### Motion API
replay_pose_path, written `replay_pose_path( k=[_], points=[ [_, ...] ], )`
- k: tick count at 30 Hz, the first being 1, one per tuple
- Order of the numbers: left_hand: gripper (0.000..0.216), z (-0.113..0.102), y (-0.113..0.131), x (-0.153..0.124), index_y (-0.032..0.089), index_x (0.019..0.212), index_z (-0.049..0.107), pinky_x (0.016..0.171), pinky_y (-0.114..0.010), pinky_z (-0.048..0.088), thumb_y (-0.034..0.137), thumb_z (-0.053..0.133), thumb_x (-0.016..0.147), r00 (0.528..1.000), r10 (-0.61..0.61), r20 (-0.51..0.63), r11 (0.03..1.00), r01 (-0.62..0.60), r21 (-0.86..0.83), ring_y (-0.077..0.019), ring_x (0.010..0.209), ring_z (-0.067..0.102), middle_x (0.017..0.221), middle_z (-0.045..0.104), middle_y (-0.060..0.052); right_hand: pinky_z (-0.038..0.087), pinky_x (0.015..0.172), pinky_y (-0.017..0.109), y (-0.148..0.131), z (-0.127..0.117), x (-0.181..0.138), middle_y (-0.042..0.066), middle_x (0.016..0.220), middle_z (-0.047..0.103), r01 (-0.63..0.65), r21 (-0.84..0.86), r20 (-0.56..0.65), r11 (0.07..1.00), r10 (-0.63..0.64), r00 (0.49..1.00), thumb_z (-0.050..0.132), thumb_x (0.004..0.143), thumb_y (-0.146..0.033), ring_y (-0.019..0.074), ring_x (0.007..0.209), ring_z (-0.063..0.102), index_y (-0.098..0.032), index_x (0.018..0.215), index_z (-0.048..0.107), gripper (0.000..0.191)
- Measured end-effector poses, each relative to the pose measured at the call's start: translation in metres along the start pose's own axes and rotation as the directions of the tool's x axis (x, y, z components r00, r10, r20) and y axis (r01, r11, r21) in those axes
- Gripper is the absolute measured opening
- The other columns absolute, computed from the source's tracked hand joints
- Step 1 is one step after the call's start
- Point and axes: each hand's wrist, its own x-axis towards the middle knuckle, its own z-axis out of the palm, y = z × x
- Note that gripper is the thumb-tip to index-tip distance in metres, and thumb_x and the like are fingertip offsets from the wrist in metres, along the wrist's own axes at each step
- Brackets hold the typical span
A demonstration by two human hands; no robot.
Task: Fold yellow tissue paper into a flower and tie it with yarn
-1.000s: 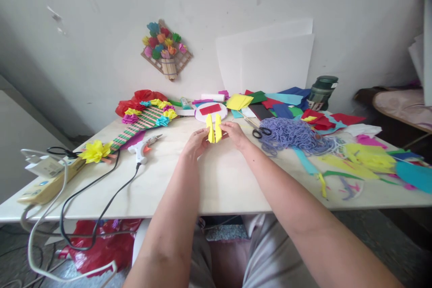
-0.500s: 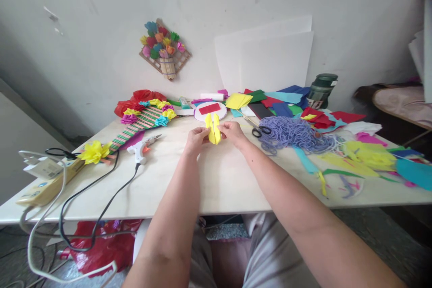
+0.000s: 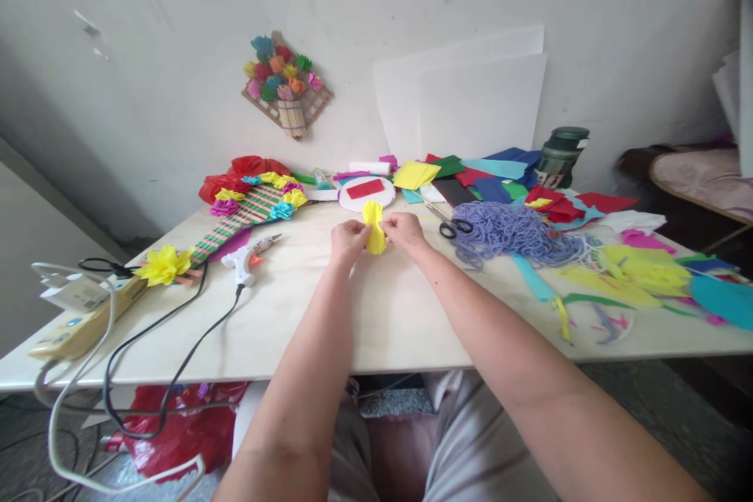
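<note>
A folded piece of yellow crepe paper (image 3: pixel 375 228) is held upright above the middle of the table. My left hand (image 3: pixel 351 241) pinches its left side, and my right hand (image 3: pixel 403 232) pinches its right side at about mid-height. Just beyond the paper lies a white oval piece (image 3: pixel 385 194) with a red rectangle (image 3: pixel 364 188) on it. Black-handled scissors (image 3: pixel 456 229) rest to the right of my right hand. A white glue gun (image 3: pixel 240 263) lies on the table to the left of my left hand.
A striped panel (image 3: pixel 250 213) with paper flowers lies at the left, near a power strip (image 3: pixel 88 319) and its cables. Purple yarn (image 3: pixel 518 229) is heaped at the right. Coloured paper sheets (image 3: pixel 471 172) and a dark green bottle (image 3: pixel 563 157) stand along the back.
The yellow paper's top was parted into two lobes with a gap; now it looks like one narrower piece. Both hands stay at its sides, slightly shifted.
</note>
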Motion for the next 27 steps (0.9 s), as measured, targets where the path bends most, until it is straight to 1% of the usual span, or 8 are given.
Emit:
replay_pose_path(
  k=[5, 8, 11, 15, 19, 21, 24, 27],
  points=[
    [0.015, 0.003, 0.001, -0.001, 0.016, 0.056, 0.058, 0.054, -0.023, 0.037, 0.030, 0.056, 0.063, 0.993, 0.113, -0.042, 0.968, -0.100, 0.232, -0.0133, 0.055, 0.052, 0.056, 0.059, -0.003, 0.036, 0.053, 0.022, -0.001, 0.003, -0.002, 0.001, 0.060, 0.063, 0.018, -0.091, -0.021, 0.996, -0.020, 1.000, 0.051, 0.069, -0.030, 0.0137, 0.058, 0.055, -0.018, 0.059, 0.062, 0.019],
    [0.018, 0.005, 0.004, -0.004, 0.017, 0.057, 0.059, 0.056, -0.024, 0.035, 0.032, 0.055, 0.066, 0.987, 0.153, -0.051, 0.924, -0.125, 0.361, -0.0140, 0.057, 0.051, 0.058, 0.061, -0.005, 0.034, 0.053, 0.022, -0.002, 0.005, -0.002, 0.001, 0.060, 0.063, 0.019, -0.135, -0.027, 0.991, -0.023, 0.999, 0.051, 0.070, -0.031, 0.0139, 0.059, 0.055, -0.019, 0.060, 0.062, 0.020],
    [0.019, 0.007, 0.007, -0.006, 0.017, 0.058, 0.060, 0.059, -0.025, 0.034, 0.033, 0.055, 0.067, 0.984, 0.172, -0.046, 0.893, -0.136, 0.430, -0.0151, 0.059, 0.052, 0.061, 0.062, -0.007, 0.033, 0.053, 0.022, -0.002, 0.006, -0.003, 0.002, 0.061, 0.063, 0.008, -0.174, -0.029, 0.985, -0.013, 0.999, 0.050, 0.071, -0.031, 0.0141, 0.061, 0.055, -0.019, 0.062, 0.063, 0.020],
    [0.018, 0.007, 0.008, -0.007, 0.017, 0.060, 0.061, 0.059, -0.025, 0.034, 0.033, 0.056, 0.066, 0.985, 0.166, -0.048, 0.901, -0.131, 0.414, -0.0152, 0.059, 0.052, 0.062, 0.062, -0.006, 0.031, 0.053, 0.023, -0.005, 0.005, -0.005, 0.003, 0.066, 0.065, 0.021, -0.263, -0.024, 0.965, -0.028, 0.999, 0.049, 0.073, -0.032, 0.0151, 0.064, 0.055, -0.020, 0.066, 0.064, 0.020],
    [0.017, 0.007, 0.004, -0.004, 0.017, 0.059, 0.061, 0.057, -0.025, 0.034, 0.031, 0.056, 0.065, 0.987, 0.154, -0.049, 0.923, -0.126, 0.363, -0.0148, 0.057, 0.051, 0.058, 0.060, -0.005, 0.028, 0.053, 0.025, -0.008, 0.005, -0.008, 0.005, 0.071, 0.065, 0.088, -0.399, -0.018, 0.913, -0.104, 0.994, 0.046, 0.076, -0.032, 0.0163, 0.065, 0.055, -0.020, 0.069, 0.064, 0.023],
    [0.016, 0.006, 0.000, -0.002, 0.017, 0.058, 0.060, 0.056, -0.024, 0.034, 0.031, 0.055, 0.064, 0.989, 0.140, -0.049, 0.940, -0.117, 0.321, -0.0147, 0.057, 0.051, 0.055, 0.059, -0.004, 0.028, 0.054, 0.026, -0.011, 0.004, -0.010, 0.006, 0.070, 0.065, 0.124, -0.436, 0.000, 0.891, -0.138, 0.990, 0.044, 0.078, -0.031, 0.0168, 0.065, 0.054, -0.020, 0.070, 0.063, 0.024],
    [0.016, 0.006, -0.004, 0.001, 0.017, 0.057, 0.060, 0.055, -0.024, 0.034, 0.031, 0.055, 0.063, 0.991, 0.123, -0.052, 0.957, -0.105, 0.271, -0.0146, 0.056, 0.051, 0.051, 0.057, -0.003, 0.029, 0.055, 0.026, -0.016, 0.003, -0.013, 0.007, 0.070, 0.064, 0.156, -0.440, 0.022, 0.884, -0.163, 0.986, 0.042, 0.079, -0.029, 0.0170, 0.065, 0.054, -0.018, 0.067, 0.062, 0.026],
    [0.016, 0.005, -0.003, 0.001, 0.017, 0.058, 0.059, 0.055, -0.024, 0.034, 0.031, 0.055, 0.064, 0.990, 0.129, -0.056, 0.948, -0.106, 0.300, -0.0144, 0.056, 0.051, 0.052, 0.057, -0.003, 0.031, 0.056, 0.025, -0.018, 0.001, -0.013, 0.007, 0.065, 0.062, 0.149, -0.389, 0.033, 0.909, -0.148, 0.989, 0.042, 0.077, -0.026, 0.0161, 0.064, 0.054, -0.017, 0.060, 0.059, 0.026]
  ],
)
